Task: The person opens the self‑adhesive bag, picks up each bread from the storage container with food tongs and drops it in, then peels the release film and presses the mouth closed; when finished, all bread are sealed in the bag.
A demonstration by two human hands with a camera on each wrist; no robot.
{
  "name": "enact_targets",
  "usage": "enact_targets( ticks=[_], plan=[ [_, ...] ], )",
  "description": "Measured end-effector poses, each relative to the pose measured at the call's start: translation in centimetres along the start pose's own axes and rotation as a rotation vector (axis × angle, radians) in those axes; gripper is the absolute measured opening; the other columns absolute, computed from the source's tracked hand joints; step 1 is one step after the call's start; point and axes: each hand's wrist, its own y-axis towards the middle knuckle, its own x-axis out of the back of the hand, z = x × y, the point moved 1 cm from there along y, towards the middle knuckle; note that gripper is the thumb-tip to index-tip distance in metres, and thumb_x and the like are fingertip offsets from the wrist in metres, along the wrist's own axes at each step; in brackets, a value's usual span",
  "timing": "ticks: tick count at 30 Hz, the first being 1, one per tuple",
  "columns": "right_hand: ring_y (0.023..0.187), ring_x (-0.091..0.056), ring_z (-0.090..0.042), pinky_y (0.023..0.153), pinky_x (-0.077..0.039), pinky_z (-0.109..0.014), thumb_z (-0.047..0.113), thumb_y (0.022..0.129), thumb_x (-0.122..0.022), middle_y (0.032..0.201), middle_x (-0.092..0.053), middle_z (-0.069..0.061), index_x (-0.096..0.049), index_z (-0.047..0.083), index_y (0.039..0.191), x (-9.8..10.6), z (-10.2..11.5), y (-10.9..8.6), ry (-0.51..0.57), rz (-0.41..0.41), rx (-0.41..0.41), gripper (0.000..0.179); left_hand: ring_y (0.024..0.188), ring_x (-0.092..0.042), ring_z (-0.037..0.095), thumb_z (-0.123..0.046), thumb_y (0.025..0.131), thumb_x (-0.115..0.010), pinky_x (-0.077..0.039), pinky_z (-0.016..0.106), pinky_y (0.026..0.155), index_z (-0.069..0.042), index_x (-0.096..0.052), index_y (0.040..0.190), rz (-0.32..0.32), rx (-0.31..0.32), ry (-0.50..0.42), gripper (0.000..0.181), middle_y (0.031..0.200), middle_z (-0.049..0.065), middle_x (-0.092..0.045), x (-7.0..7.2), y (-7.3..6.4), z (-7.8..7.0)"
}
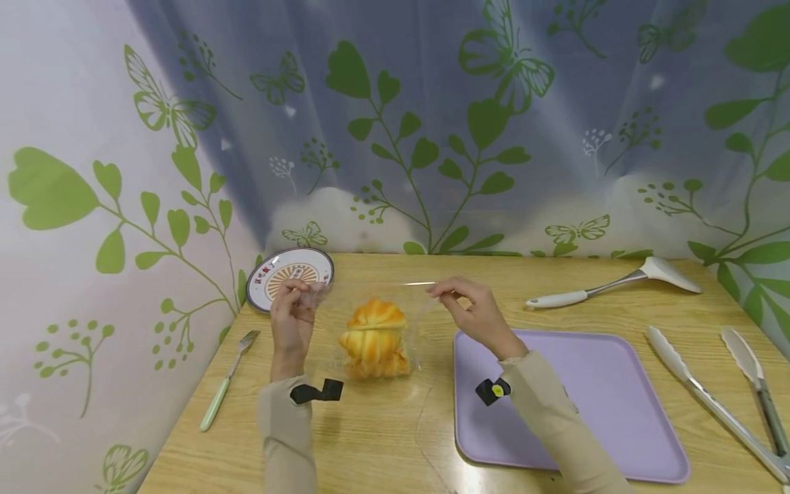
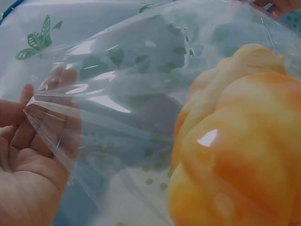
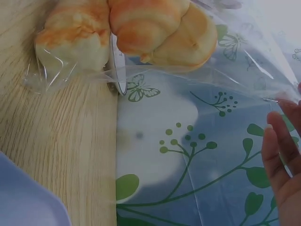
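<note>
A clear plastic bag (image 2: 108,101) with golden bread rolls (image 1: 375,339) inside is stretched between the two hands, over the middle of the table. My left hand (image 1: 293,326) pinches its upper left corner between thumb and fingers, the plastic gathered into creases there. At the upper right corner, my right hand (image 1: 472,309) pinches the edge with thumb and forefinger, and its other fingers show beside the bag in the right wrist view. Several rolls show in the bag, pressed together at its bottom (image 3: 70,52).
Behind the left hand lies a round patterned plate (image 1: 262,281); a fork (image 1: 230,381) with a green handle is at the left. A purple tray (image 1: 605,412) sits under the right forearm. Farther right are a white-headed spatula (image 1: 617,283) and metal tongs (image 1: 710,394). A patterned curtain (image 1: 432,137) hangs behind.
</note>
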Motion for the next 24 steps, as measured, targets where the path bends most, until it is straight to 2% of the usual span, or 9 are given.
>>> enact_targets(
  ticks=[4, 6, 10, 13, 15, 18, 21, 24],
  plan=[
    [0.088, -0.066, -0.013, 0.074, -0.055, -0.019, -0.018, 0.085, -0.059, 0.097, -0.072, -0.019, -0.068, 0.002, 0.093, 0.0, 0.0, 0.0, -0.022, 0.002, 0.057, 0.024, 0.084, -0.072, 0.016, 0.004, 0.101, -0.019, -0.056, 0.029, 0.088, -0.006, -0.058, 0.083, 0.030, -0.029, -0.016, 0.044, 0.078, 0.004, -0.072, 0.0, 0.0, 0.3],
    [0.086, -0.066, -0.017, 0.074, -0.054, -0.018, -0.020, 0.084, -0.059, 0.097, -0.072, -0.019, -0.068, 0.003, 0.094, 0.0, -0.1, 0.0, -0.028, 0.003, 0.089, 0.026, 0.084, -0.073, 0.015, 0.004, 0.102, -0.029, -0.057, 0.026, 0.086, -0.006, -0.057, 0.083, 0.025, -0.049, 0.004, 0.035, 0.080, 0.003, -0.074, 0.0, 0.0, 0.4],
    [0.083, -0.066, -0.020, 0.072, -0.053, -0.017, -0.021, 0.083, -0.059, 0.098, -0.072, -0.019, -0.068, 0.003, 0.094, 0.1, -0.2, 0.1, -0.058, 0.009, 0.144, 0.028, 0.085, -0.072, 0.015, 0.011, 0.094, -0.052, -0.057, 0.022, 0.081, -0.005, -0.055, 0.087, 0.015, -0.090, 0.024, 0.018, 0.084, 0.006, -0.075, 0.0, 0.1, 0.6],
    [0.084, -0.067, -0.023, 0.072, -0.053, -0.017, -0.020, 0.083, -0.060, 0.099, -0.072, -0.019, -0.069, 0.004, 0.093, 0.3, -0.2, 0.1, -0.115, 0.014, 0.176, 0.028, 0.087, -0.072, 0.016, 0.012, 0.094, -0.053, -0.057, 0.022, 0.081, -0.003, -0.053, 0.090, 0.024, -0.100, 0.004, 0.015, 0.088, 0.009, -0.075, 0.1, 0.2, 0.6],
    [0.089, -0.067, -0.025, 0.074, -0.053, -0.018, -0.019, 0.083, -0.059, 0.101, -0.072, -0.019, -0.069, 0.004, 0.092, 0.5, -0.1, 0.0, -0.141, 0.017, 0.165, 0.027, 0.088, -0.072, 0.016, 0.011, 0.094, -0.052, -0.057, 0.022, 0.082, -0.003, -0.052, 0.092, 0.028, -0.101, 0.011, 0.014, 0.090, 0.010, -0.075, 0.1, 0.2, 0.6],
    [0.097, -0.064, -0.025, 0.079, -0.052, -0.022, -0.015, 0.087, -0.055, 0.108, -0.069, -0.022, -0.069, 0.002, 0.096, 0.5, 0.2, -0.1, -0.081, 0.022, 0.064, 0.024, 0.091, -0.072, 0.016, 0.008, 0.094, -0.054, -0.057, 0.023, 0.083, -0.004, -0.050, 0.095, 0.032, -0.094, 0.024, 0.012, 0.093, 0.010, -0.076, 0.0, 0.2, 0.6],
    [0.097, -0.061, -0.015, 0.084, -0.050, -0.025, -0.001, 0.093, -0.057, 0.116, -0.065, -0.021, -0.064, 0.004, 0.113, 0.1, 0.9, 0.0, 0.036, 0.036, -0.147, 0.022, 0.091, -0.072, 0.016, 0.006, 0.094, -0.056, -0.057, 0.023, 0.083, -0.003, -0.049, 0.099, 0.040, -0.095, 0.013, 0.013, 0.094, 0.010, -0.076, -0.1, 0.1, 0.7],
    [0.092, -0.058, -0.006, 0.087, -0.049, -0.025, 0.014, 0.095, -0.064, 0.116, -0.067, -0.016, -0.057, 0.008, 0.126, -0.6, 1.3, 0.5, 0.072, 0.045, -0.345, 0.032, 0.090, -0.072, 0.017, 0.005, 0.095, -0.054, -0.057, 0.025, 0.086, -0.002, -0.050, 0.105, 0.065, -0.104, 0.003, 0.013, 0.096, 0.010, -0.075, -0.1, 0.1, 0.8]
  ],
)
